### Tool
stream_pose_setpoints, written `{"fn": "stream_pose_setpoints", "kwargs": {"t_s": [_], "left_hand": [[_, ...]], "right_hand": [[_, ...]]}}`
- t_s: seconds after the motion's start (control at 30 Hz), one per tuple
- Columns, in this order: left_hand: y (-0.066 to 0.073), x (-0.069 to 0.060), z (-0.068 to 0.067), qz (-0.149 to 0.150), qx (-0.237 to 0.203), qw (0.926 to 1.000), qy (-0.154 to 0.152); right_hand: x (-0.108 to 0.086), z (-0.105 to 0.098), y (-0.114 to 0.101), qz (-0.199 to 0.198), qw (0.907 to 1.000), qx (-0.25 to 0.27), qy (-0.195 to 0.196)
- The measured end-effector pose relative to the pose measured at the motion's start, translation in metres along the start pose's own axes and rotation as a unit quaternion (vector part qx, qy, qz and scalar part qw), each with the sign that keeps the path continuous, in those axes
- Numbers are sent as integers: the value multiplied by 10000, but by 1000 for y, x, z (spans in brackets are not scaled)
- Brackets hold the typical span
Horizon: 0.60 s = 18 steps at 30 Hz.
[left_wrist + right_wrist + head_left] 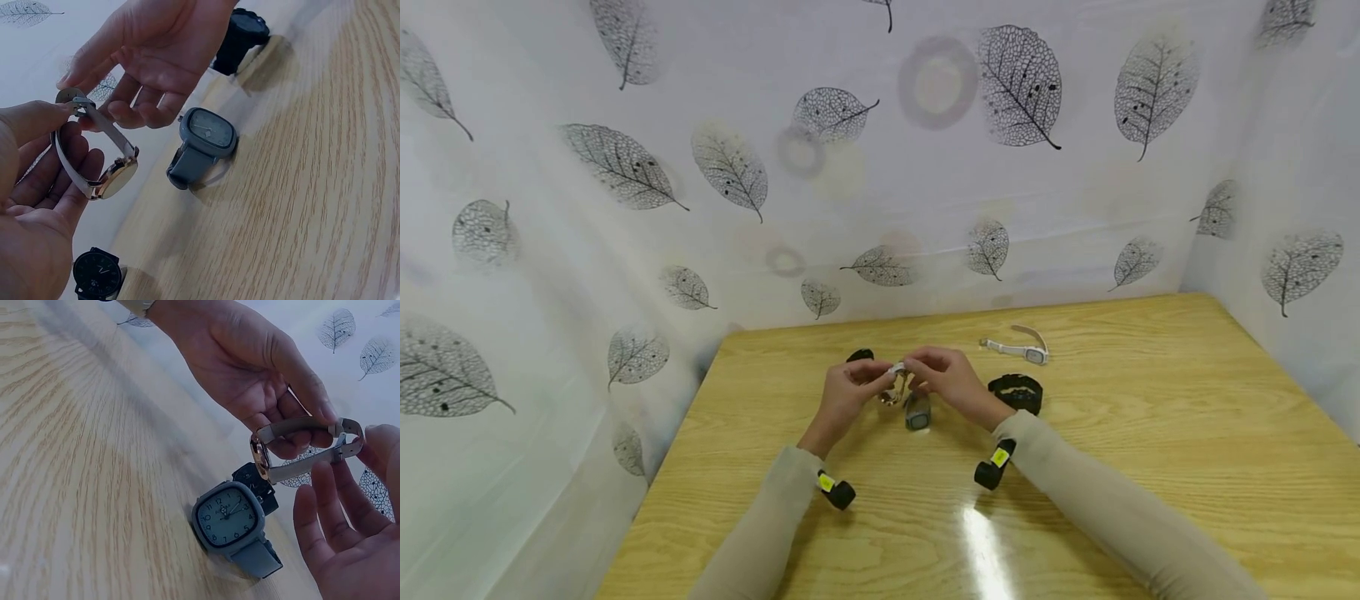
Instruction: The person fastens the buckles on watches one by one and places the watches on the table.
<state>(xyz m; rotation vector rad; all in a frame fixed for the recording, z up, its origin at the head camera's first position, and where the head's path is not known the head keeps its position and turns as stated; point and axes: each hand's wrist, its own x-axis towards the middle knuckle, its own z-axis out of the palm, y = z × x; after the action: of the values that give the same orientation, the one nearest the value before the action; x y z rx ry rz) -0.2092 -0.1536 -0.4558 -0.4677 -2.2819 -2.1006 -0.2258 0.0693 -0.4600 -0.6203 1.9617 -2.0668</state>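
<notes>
Both hands hold a wristwatch with a pale strap and a rose-gold case (119, 177) above the table. The strap (300, 467) forms a closed-looking loop with the case hanging lowest in the head view. My left hand (844, 396) pinches the strap by the buckle, thumb on top. The right hand (953, 385) pinches the strap's end at the buckle between thumb and fingers. Just below them stands a grey square-faced watch (917, 417), its numbered dial (226, 517) plain in the right wrist view. Whether the strap's pin is fastened cannot be made out.
A black round watch (97, 274) stands behind the left hand. Near the right forearm is a chunky black watch (1018, 392). Farther back lies a white watch (1035, 356) with its strap spread. Leaf-printed curtains (925, 192) border the wooden table (1150, 400).
</notes>
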Motion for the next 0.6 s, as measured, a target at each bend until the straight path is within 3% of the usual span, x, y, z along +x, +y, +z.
{"fn": "stream_pose_setpoints", "kwargs": {"t_s": [0.27, 0.6], "left_hand": [[1, 0, 0, 32, 31, 10000, -70], [2, -2, 1, 18, 242, 9994, -231]], "right_hand": [[2, -2, 2, 62, 9996, 228, -137], [0, 4, -1, 135, 9994, -211, -228]]}}
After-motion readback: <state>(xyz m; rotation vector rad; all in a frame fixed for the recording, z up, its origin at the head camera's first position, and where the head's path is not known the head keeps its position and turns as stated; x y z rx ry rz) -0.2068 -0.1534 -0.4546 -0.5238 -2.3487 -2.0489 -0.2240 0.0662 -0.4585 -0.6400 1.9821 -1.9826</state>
